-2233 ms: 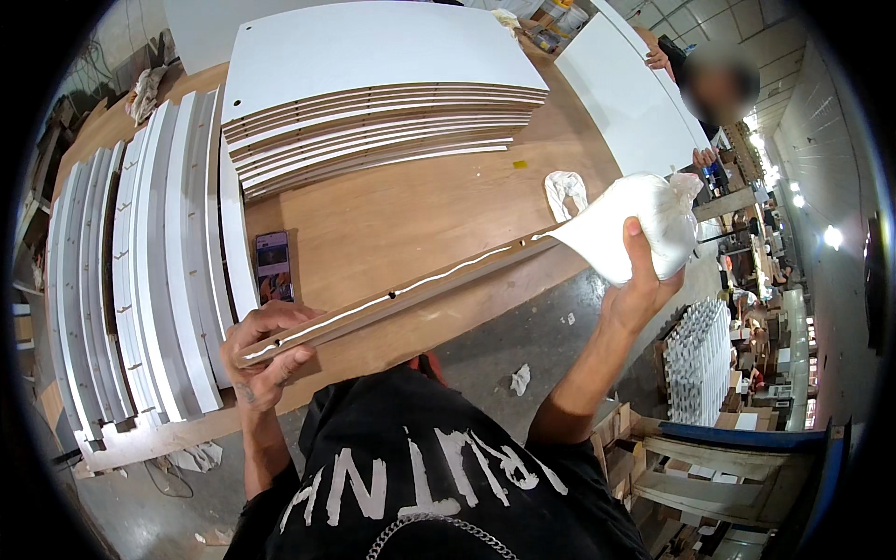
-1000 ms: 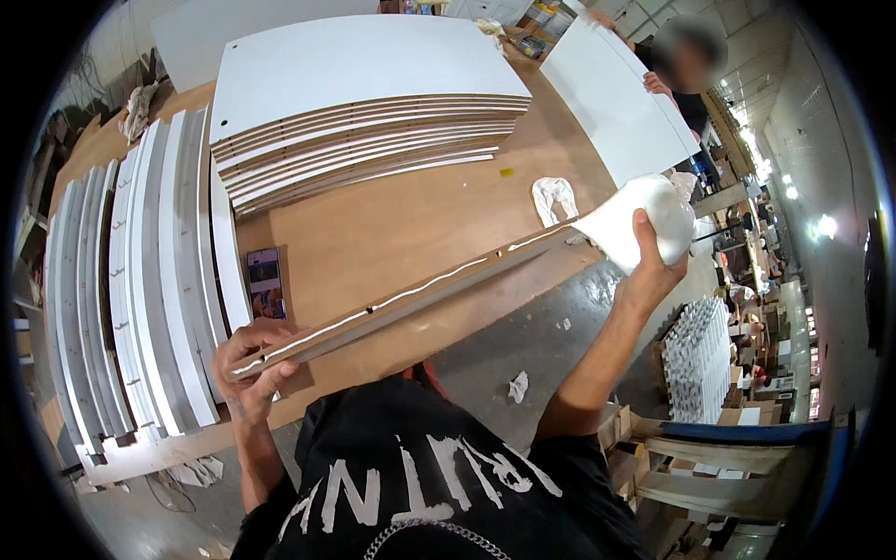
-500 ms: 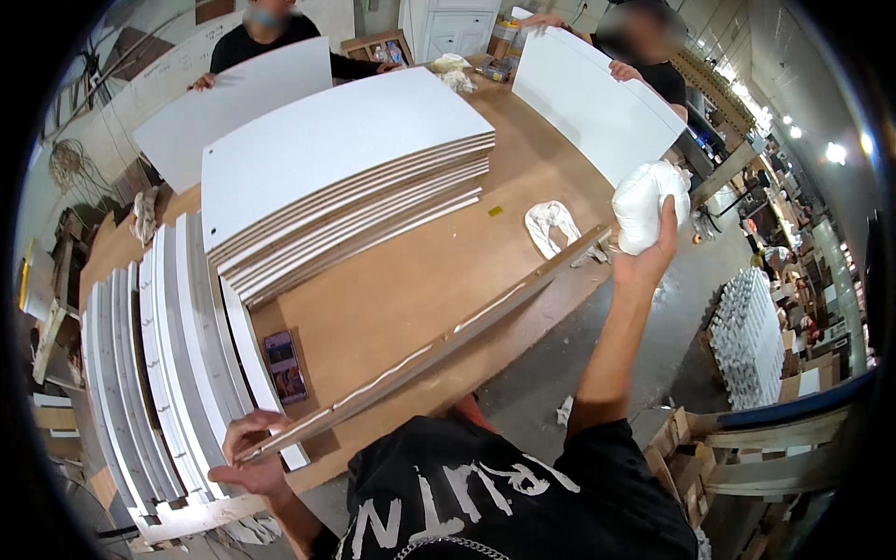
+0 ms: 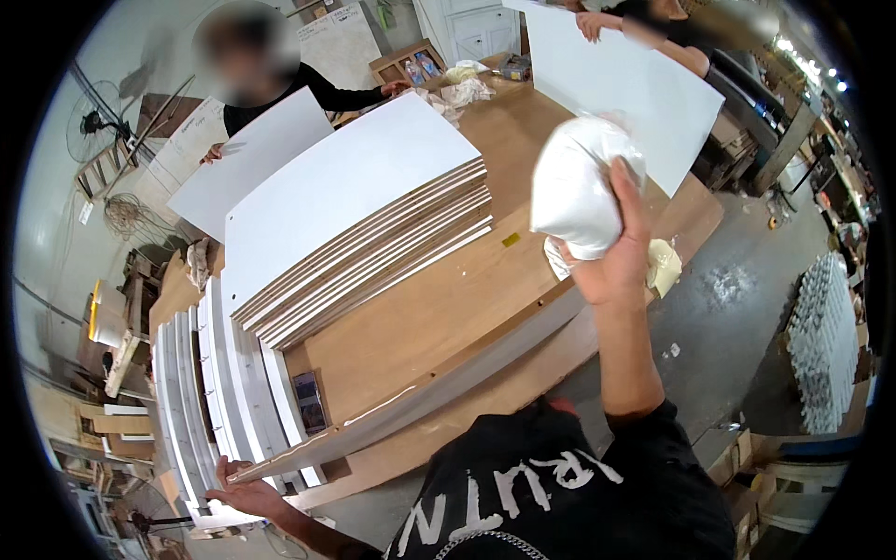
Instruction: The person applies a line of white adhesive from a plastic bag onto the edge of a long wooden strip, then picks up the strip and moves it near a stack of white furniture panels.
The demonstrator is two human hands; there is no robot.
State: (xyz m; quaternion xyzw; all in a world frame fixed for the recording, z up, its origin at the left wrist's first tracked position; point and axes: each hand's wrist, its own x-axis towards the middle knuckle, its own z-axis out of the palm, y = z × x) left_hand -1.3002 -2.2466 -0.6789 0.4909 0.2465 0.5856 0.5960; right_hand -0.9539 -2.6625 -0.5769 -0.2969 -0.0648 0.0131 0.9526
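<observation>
Head view. A long narrow strip (image 4: 420, 397) was seen lying on edge along the near side of the wooden table (image 4: 439, 308), its long axis running from low left, beside the left hand, up and to the right toward the right hand.

The left hand (image 4: 245, 493) was placed at the strip's low left end, fingers curled under and around that end; it was judged to be grasping the strip, though the grip was partly hidden by the strip itself.

The right hand (image 4: 611, 257) was raised above the strip's far right end, clenched round a white cloth (image 4: 574, 187) bunched into a ball. The cloth was held clear of the strip; no contact was visible. The right hand was therefore nearer the strip's right end, the left hand at the opposite end, with the whole length of the strip between them.

Beyond the strip, toward the table's middle, a stack of white boards (image 4: 359, 210) was noted lying flat. To the left of the strip's left end, a row of white panels (image 4: 201, 373) stood on edge. A small dark flat object (image 4: 309, 401) lay on the table just behind the strip. A crumpled pale rag (image 4: 661, 266) lay on the table just right of the right hand.

Across the table, two other persons were each holding a white board (image 4: 247, 159) (image 4: 625, 89).
</observation>
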